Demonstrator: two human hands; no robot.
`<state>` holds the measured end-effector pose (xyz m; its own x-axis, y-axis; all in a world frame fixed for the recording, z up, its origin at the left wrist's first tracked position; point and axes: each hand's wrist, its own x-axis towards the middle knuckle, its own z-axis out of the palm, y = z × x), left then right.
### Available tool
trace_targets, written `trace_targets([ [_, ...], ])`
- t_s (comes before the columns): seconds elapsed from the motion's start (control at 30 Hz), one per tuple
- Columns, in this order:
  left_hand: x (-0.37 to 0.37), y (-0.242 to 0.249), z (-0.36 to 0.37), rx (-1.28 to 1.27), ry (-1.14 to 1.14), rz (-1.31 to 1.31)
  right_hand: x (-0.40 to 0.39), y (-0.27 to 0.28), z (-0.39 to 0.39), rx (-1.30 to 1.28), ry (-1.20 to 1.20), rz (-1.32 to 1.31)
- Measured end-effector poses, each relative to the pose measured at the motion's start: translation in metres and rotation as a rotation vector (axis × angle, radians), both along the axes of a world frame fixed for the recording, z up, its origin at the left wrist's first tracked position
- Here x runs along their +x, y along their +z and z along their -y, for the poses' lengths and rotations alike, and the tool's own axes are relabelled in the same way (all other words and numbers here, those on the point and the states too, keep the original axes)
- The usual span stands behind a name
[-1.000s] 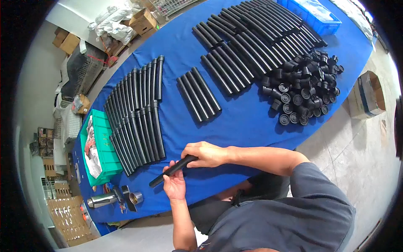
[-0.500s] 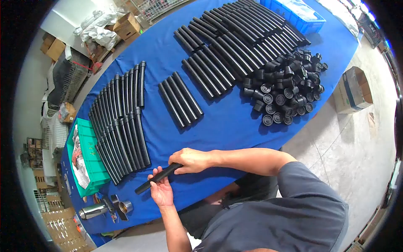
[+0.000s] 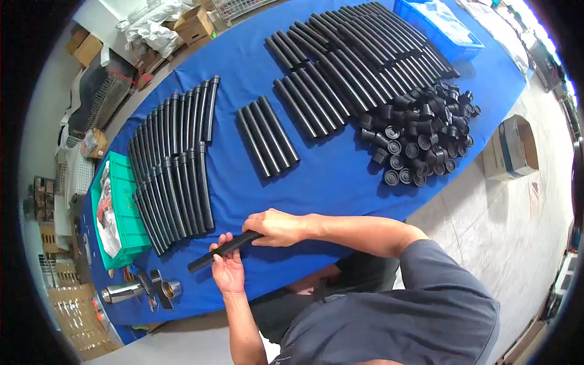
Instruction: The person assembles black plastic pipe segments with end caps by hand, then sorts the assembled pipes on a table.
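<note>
My left hand point(image 3: 229, 269) supports a black plastic tube point(image 3: 205, 260) from below, thumb and fingers closed around its middle. My right hand point(image 3: 277, 229) is wrapped over the tube's upper right end. Whether a cap sits on that end is hidden by the fingers. The tube slants down to the left above the blue cloth, in front of the table's near edge. Left of the hands lie rows of black tubes with wider collars at their tops point(image 3: 176, 164). Ahead, a small group of plain tubes point(image 3: 267, 137) lies side by side.
A large stack of plain tubes point(image 3: 359, 61) covers the back of the table. Beside it sits a heap of black caps point(image 3: 420, 134). A green crate point(image 3: 131, 210) stands at left, with a metal cup point(image 3: 171, 288) nearby. A blue bin point(image 3: 468, 48) is at the far right.
The view has shifted slightly, moving the table's contents in the picture. Both hands keep nearly the same grip on the tube.
</note>
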<state>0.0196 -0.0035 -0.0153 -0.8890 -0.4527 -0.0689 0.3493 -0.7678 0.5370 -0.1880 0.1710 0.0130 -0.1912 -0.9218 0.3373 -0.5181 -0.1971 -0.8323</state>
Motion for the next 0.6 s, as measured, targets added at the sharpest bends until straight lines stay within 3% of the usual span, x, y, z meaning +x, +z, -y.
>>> trace_targets([
  [0.43, -0.006, 0.008, -0.005, 0.063, 0.051, 0.063, 0.003, 0.0, 0.003, -0.027, -0.063, -0.119],
  [0.53, -0.003, -0.001, -0.001, 0.036, 0.004, -0.008, 0.002, 0.007, 0.0, -0.048, -0.031, 0.01],
  [0.6, -0.003, -0.003, -0.001, -0.009, -0.013, -0.018, -0.004, 0.012, 0.0, 0.133, 0.035, 0.17],
])
